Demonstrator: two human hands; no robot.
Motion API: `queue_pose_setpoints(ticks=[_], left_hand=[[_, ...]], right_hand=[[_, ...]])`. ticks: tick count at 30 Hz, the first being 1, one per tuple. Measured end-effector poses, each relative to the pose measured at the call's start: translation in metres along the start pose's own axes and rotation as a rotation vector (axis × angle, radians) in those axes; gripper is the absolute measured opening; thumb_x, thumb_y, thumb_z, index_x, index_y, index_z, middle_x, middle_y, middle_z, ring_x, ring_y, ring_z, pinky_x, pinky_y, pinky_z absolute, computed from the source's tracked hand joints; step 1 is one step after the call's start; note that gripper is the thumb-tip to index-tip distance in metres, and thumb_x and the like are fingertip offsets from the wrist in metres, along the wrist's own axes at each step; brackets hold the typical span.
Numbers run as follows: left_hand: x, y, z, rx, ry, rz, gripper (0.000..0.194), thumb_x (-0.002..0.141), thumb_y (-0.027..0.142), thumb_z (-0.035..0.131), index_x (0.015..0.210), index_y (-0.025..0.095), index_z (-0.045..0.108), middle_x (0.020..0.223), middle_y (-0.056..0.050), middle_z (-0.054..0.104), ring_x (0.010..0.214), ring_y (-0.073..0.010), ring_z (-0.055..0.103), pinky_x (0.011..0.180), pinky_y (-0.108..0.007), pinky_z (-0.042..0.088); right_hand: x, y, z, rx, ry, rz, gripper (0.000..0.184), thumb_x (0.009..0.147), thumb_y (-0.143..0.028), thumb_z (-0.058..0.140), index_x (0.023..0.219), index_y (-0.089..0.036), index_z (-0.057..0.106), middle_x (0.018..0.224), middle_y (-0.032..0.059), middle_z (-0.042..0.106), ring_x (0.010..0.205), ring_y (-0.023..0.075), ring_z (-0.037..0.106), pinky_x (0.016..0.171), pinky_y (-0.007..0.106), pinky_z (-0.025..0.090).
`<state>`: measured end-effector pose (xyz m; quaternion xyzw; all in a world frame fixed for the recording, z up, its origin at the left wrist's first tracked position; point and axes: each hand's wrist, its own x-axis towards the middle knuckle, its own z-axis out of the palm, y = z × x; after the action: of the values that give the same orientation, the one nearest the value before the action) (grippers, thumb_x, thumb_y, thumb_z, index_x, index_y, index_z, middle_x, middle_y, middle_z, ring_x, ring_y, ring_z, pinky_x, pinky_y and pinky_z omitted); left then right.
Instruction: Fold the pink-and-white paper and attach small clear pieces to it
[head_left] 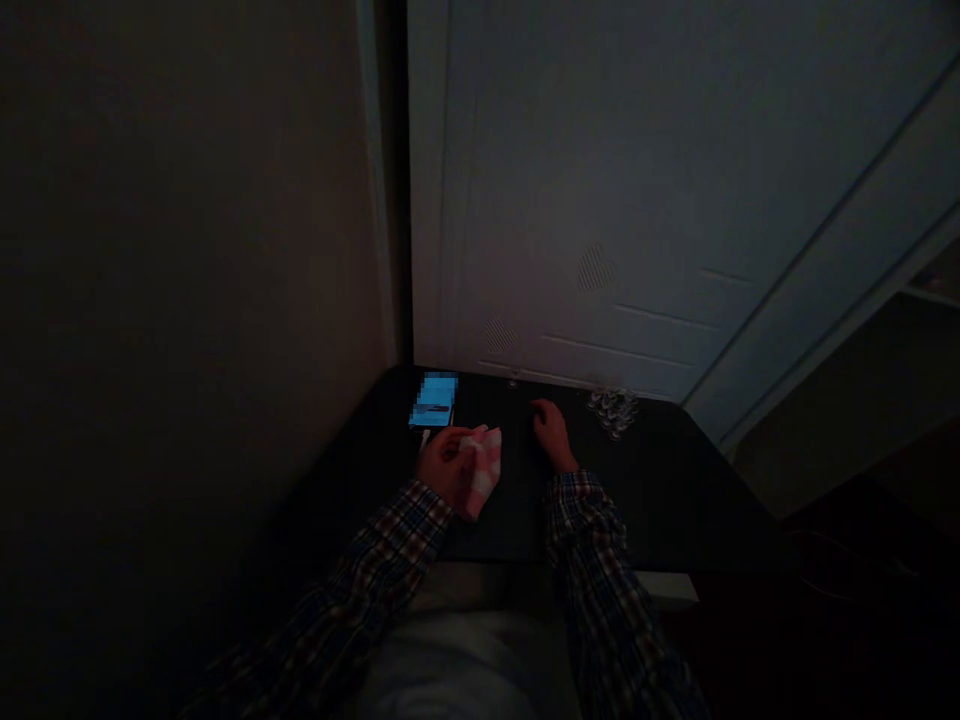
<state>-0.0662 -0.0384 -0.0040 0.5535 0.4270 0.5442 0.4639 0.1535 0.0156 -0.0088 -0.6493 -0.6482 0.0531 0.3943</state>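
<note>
In the head view my left hand (441, 466) is closed on a pink-and-white checked cloth (487, 468), which hangs from the fingers above the dark table (510, 530). My right hand (553, 436) is over the table to the right of the cloth, apart from it. Its fingers bend toward the left with a gap by the thumb, and I see nothing in them. Just beyond it, near the table's back edge, is a small shiny object (514, 382) too dim to name. To its right lies a pile of small shiny ring-like pieces (613, 412).
A lit phone (435, 398) lies at the table's back left, with a white cable (424, 438) at its lower end. A pale panel (600, 180) with heart patterns rises behind the table. A wall (225, 250) stands at left. The room is very dark.
</note>
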Motion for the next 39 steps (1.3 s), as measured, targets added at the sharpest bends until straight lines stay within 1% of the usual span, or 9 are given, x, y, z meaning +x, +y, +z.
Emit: queue_pose_setpoints(ticks=[5,9,16,20,23,26,29,33,39], left_hand=[[-0.003,0.004,-0.003,0.001,-0.032,-0.006,0.031,0.063,0.028,0.059,0.092,0.016,0.056,0.091,-0.006,0.062,0.080,-0.0166,0.058,0.070,-0.029,0.046],[-0.006,0.009,-0.004,-0.002,-0.043,-0.065,0.030,0.063,0.027,0.059,0.091,0.016,0.056,0.090,-0.006,0.062,0.081,-0.0171,0.058,0.072,-0.029,0.045],[-0.007,0.010,-0.002,-0.015,-0.038,-0.092,0.030,0.063,0.026,0.059,0.091,0.016,0.055,0.090,-0.006,0.061,0.080,-0.0162,0.057,0.072,-0.029,0.045],[-0.003,0.007,0.001,0.045,0.006,-0.081,0.031,0.063,0.029,0.059,0.092,0.017,0.056,0.096,-0.006,0.061,0.084,-0.0179,0.058,0.074,-0.031,0.045],[0.008,0.008,0.010,0.071,-0.036,-0.044,0.033,0.065,0.030,0.057,0.096,0.018,0.055,0.100,-0.006,0.061,0.088,-0.0188,0.057,0.077,-0.032,0.044],[0.025,0.012,0.028,0.089,-0.049,-0.001,0.032,0.067,0.030,0.056,0.097,0.018,0.055,0.100,-0.007,0.060,0.090,-0.0187,0.057,0.081,-0.034,0.044],[0.039,0.014,0.049,0.092,-0.098,0.000,0.033,0.068,0.030,0.055,0.098,0.017,0.054,0.098,-0.007,0.061,0.090,-0.0184,0.058,0.082,-0.035,0.044],[0.043,0.010,0.066,0.108,-0.135,0.023,0.036,0.068,0.032,0.055,0.101,0.018,0.053,0.105,-0.008,0.059,0.094,-0.0184,0.057,0.084,-0.034,0.043],[0.041,0.001,0.051,0.158,-0.032,-0.060,0.043,0.068,0.038,0.057,0.105,0.017,0.049,0.109,-0.010,0.057,0.100,-0.0214,0.055,0.088,-0.038,0.043]], right_hand=[[0.038,0.001,0.027,-0.047,-0.120,0.016,0.041,0.073,-0.011,0.047,0.111,-0.027,0.055,0.129,0.0040,0.042,0.118,0.0220,0.037,0.096,0.040,0.031],[0.063,-0.001,0.041,-0.066,-0.206,0.043,0.041,0.076,-0.020,0.049,0.116,-0.031,0.051,0.130,0.0022,0.041,0.118,0.0236,0.037,0.095,0.044,0.031],[0.081,-0.001,0.041,-0.016,-0.269,0.052,0.035,0.080,-0.026,0.045,0.115,-0.025,0.052,0.123,0.0040,0.049,0.114,0.0192,0.043,0.096,0.038,0.033],[0.063,0.002,0.022,0.043,-0.281,-0.018,0.031,0.078,-0.021,0.047,0.108,-0.020,0.057,0.119,0.0059,0.051,0.111,0.0176,0.046,0.096,0.034,0.034],[0.037,0.009,-0.004,0.092,-0.278,-0.082,0.029,0.079,-0.020,0.047,0.105,-0.021,0.059,0.115,0.0046,0.053,0.107,0.0146,0.049,0.094,0.029,0.035],[0.007,0.014,-0.032,0.258,-0.211,-0.169,0.024,0.079,-0.020,0.047,0.100,-0.023,0.059,0.106,0.0029,0.055,0.101,0.0141,0.051,0.090,0.029,0.038],[-0.017,0.013,-0.051,0.398,-0.179,-0.146,0.019,0.078,-0.019,0.050,0.095,-0.022,0.058,0.100,0.0020,0.054,0.095,0.0141,0.052,0.083,0.029,0.041],[-0.033,0.002,-0.054,0.494,-0.242,-0.125,0.012,0.079,-0.020,0.052,0.089,-0.021,0.057,0.093,0.0011,0.054,0.086,0.0125,0.053,0.076,0.026,0.043],[-0.038,-0.009,-0.043,0.562,-0.341,-0.172,0.011,0.082,-0.020,0.049,0.088,-0.021,0.058,0.089,0.0001,0.055,0.083,0.0116,0.052,0.075,0.025,0.041]])
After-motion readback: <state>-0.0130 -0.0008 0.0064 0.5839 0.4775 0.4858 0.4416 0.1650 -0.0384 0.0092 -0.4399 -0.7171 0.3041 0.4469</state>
